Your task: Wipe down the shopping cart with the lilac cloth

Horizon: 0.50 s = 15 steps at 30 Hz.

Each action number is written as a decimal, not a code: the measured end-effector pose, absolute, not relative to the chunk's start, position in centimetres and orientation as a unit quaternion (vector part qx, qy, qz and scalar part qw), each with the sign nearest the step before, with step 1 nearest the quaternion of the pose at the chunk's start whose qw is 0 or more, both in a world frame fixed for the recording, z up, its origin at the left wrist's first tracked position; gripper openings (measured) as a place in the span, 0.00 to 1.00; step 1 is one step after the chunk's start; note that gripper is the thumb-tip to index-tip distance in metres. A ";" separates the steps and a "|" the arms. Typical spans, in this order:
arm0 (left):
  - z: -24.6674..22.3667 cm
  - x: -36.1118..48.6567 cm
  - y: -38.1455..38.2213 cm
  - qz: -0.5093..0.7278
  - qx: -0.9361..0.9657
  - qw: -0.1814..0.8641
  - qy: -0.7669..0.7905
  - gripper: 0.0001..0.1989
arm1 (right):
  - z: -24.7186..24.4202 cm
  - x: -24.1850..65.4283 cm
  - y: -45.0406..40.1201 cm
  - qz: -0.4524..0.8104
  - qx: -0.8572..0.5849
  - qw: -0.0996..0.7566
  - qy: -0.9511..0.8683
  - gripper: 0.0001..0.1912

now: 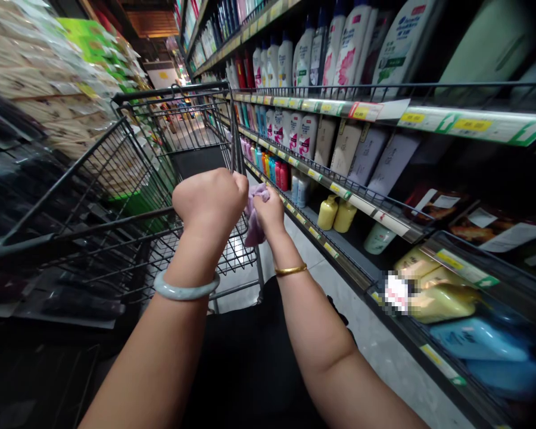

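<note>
My left hand (209, 199) is closed in a fist in front of the cart, a pale jade-coloured bangle (186, 290) on its wrist. A crumpled purple cloth (254, 217) bunches between my two hands, its loose part hanging down. My right hand (271, 210) grips the cloth with fingers folded over it; a gold bracelet (290, 270) circles that wrist. The cloth meets the thumb side of my left fist, whose fingertips are hidden. Just beyond both hands stands a black wire shopping cart (201, 134), its basket showing bare wire.
Shelves (366, 107) of shampoo bottles (351, 44) run along the right, with price tags on their edges. Yellow pump bottles (327, 213) stand low down. Stacked packaged goods (40, 77) line the left. Grey tiled floor (361, 333) shows below the shelves.
</note>
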State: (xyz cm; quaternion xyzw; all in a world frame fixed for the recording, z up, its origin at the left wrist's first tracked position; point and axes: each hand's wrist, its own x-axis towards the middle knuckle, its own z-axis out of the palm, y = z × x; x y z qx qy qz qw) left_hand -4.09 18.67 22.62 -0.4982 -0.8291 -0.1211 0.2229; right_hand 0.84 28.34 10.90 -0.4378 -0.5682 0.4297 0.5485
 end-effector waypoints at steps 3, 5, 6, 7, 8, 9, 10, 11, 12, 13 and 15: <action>22.7 -4.1 18.6 -0.119 -0.500 0.223 -0.828 0.32 | 12.4 1.0 27.7 0.412 -0.381 0.611 -0.559 0.11; 22.7 -4.1 18.6 -0.116 -0.498 0.221 -0.831 0.32 | 14.0 1.3 26.9 0.386 -0.325 0.655 -0.562 0.11; 22.7 -4.1 18.6 -0.114 -0.496 0.220 -0.832 0.32 | 14.6 1.4 26.6 0.376 -0.307 0.667 -0.565 0.11; 22.6 -4.1 18.6 -0.112 -0.496 0.220 -0.832 0.32 | 14.8 1.4 26.5 0.367 -0.299 0.672 -0.569 0.11; 22.6 -4.2 18.6 -0.112 -0.495 0.222 -0.832 0.32 | 14.6 1.4 26.5 0.361 -0.304 0.670 -0.573 0.12; 22.6 -4.2 18.6 -0.112 -0.496 0.223 -0.832 0.33 | 14.1 1.3 26.8 0.361 -0.321 0.659 -0.576 0.12; 22.6 -4.1 18.6 -0.113 -0.496 0.224 -0.831 0.33 | 13.3 1.2 27.2 0.372 -0.351 0.637 -0.577 0.13; 22.5 -4.1 18.6 -0.114 -0.496 0.225 -0.831 0.33 | 12.3 1.1 27.7 0.390 -0.385 0.606 -0.576 0.12; 22.5 -4.1 18.6 -0.116 -0.496 0.226 -0.830 0.33 | 11.4 1.0 28.2 0.412 -0.416 0.573 -0.573 0.12; 22.6 -4.1 18.6 -0.117 -0.496 0.227 -0.830 0.33 | 10.6 0.8 28.7 0.433 -0.438 0.545 -0.569 0.10; 22.6 -4.1 18.6 -0.117 -0.497 0.226 -0.830 0.33 | 10.0 0.8 29.3 0.455 -0.448 0.523 -0.564 0.09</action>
